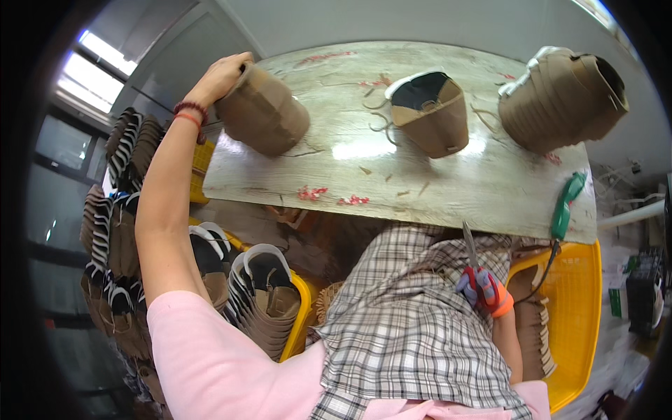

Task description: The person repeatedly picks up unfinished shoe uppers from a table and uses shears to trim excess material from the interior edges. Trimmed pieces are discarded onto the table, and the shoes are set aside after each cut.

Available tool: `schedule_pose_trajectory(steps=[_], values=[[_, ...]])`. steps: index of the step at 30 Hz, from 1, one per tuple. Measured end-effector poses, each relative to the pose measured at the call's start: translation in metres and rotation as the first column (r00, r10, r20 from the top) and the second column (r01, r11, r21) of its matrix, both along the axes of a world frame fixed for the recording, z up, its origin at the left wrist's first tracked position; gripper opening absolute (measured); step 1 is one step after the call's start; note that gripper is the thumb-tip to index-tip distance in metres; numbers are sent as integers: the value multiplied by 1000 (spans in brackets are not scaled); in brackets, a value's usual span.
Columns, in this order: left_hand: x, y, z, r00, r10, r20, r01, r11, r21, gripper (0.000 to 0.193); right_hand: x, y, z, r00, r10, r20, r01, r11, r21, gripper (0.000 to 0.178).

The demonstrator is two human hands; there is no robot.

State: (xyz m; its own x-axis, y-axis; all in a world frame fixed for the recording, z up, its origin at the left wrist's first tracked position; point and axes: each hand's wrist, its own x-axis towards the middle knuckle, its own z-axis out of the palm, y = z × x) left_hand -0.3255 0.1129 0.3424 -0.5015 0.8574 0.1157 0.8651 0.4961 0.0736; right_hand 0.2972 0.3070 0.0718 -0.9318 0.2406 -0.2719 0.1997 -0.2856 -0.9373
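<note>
My left hand [222, 75] reaches to the far left of the table, its fingers hooked over the top edge of a brown shoe upper [269, 115] in a nested stack. Over my lap, my right hand [490, 292], in an orange and grey glove, grips red-handled scissors [470, 245] with the blades pointing up toward the table edge. A single brown shoe upper [434, 126] with a dark lining and white edge stands mid-table. Farther right lies a stack of brown uppers [553, 105], partly nested into one another.
Trimmed scraps and loose strips [383, 129] lie on the pale wood-patterned table [329, 175]. A green corded hand tool [568, 203] rests at its right edge. Yellow baskets [577, 315] with more uppers flank my lap. Hanging rows of uppers [115, 238] stand at the left.
</note>
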Motion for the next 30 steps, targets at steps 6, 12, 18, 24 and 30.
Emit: schedule_pose_trajectory(steps=[6,12,18,24,30], values=[[-12,-13,-18,999,46,24,-50,981,189,31,-2,4,-8,999,43,-34,-44,998,-33,74],[3,-17,11,872,181,456,-294,937,191,49,0,4,-5,996,40,-78,-36,998,60,72],[157,57,-20,829,-354,433,-185,556,810,31,-3,0,-6,993,-9,-117,17,997,70,70],[260,174,-156,296,-352,888,-316,841,438,63,-2,-6,-13,991,-43,-127,33,996,-81,81],[280,125,-158,640,-235,731,-200,868,455,33,12,-9,7,971,-169,-172,163,986,-45,87]])
